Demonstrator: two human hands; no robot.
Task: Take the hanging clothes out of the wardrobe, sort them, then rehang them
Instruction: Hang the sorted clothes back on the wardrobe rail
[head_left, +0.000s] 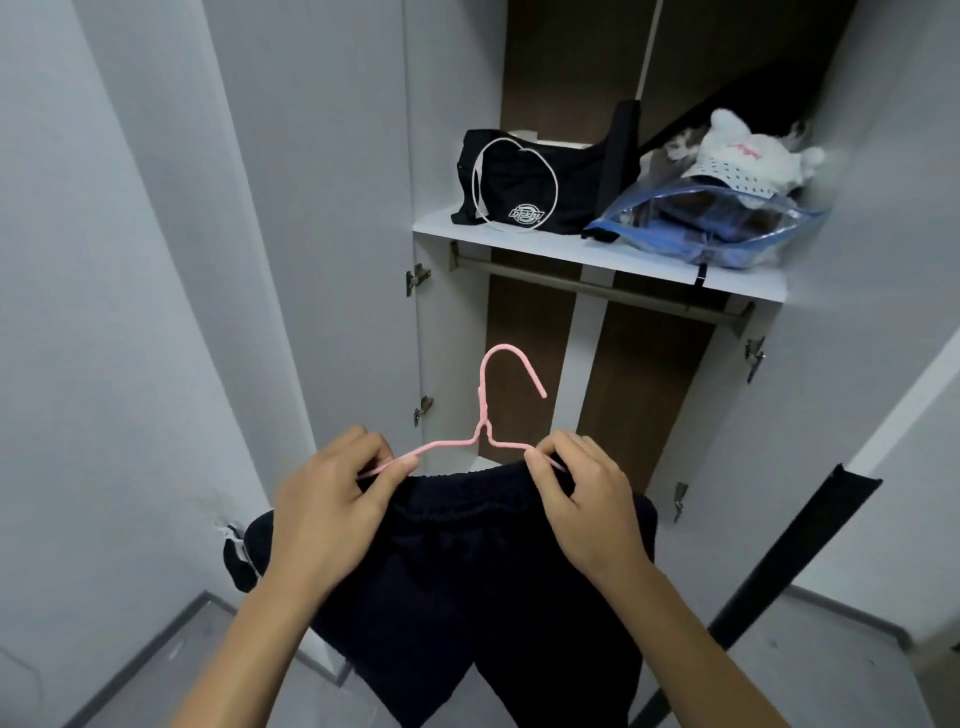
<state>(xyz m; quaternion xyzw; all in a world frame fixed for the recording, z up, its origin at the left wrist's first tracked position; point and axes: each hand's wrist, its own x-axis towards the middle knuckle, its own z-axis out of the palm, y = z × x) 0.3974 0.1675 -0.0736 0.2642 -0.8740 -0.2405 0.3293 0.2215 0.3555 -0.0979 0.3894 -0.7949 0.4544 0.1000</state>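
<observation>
A pair of dark navy shorts (467, 571) hangs from a pink wire hanger (485, 410) that I hold up in front of the open wardrobe. My left hand (332, 514) pinches the hanger's left shoulder together with the waistband. My right hand (587, 504) pinches the hanger's right shoulder and the waistband there. The hanger's hook points up and right, below the metal rail (597, 288), which carries nothing. The hanger's lower bar is hidden by the shorts.
On the white shelf (571, 249) above the rail lie a black bag (524, 182) with a white cord, a clear blue-edged plastic bag of clothes (717, 223) and a white cap (737, 161). Both wardrobe doors stand open, left door (322, 234) and right door (872, 312).
</observation>
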